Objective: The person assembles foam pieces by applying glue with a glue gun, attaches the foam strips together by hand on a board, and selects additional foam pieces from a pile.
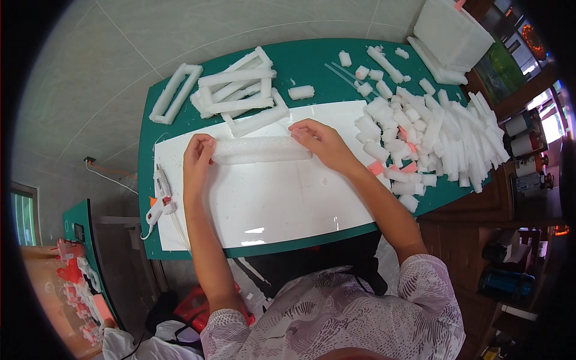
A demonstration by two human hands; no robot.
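Observation:
A long white foam strip (261, 150) lies sideways in front of me, over the white sheet (282, 204). My left hand (198, 155) is closed on its left end, thumb and fingertips pinching the foam. At the other end my right hand (321, 143) grips the strip, its fingers bent over the far corner. Whether a second strip lies against it I cannot tell. Just beyond the strip is a pile of rectangular white foam frames (237, 90). To the left of my left forearm rests a white glue gun (161, 195) with its cord trailing toward me.
A heap of white foam pieces (432, 129), a few pink, covers the right of the green table (312, 51). One separate foam frame (175, 94) lies far left, and a short foam block (301, 92) beyond my hands. Clear thin sticks (345, 73) lie far right. A large white foam box (453, 36) stands behind.

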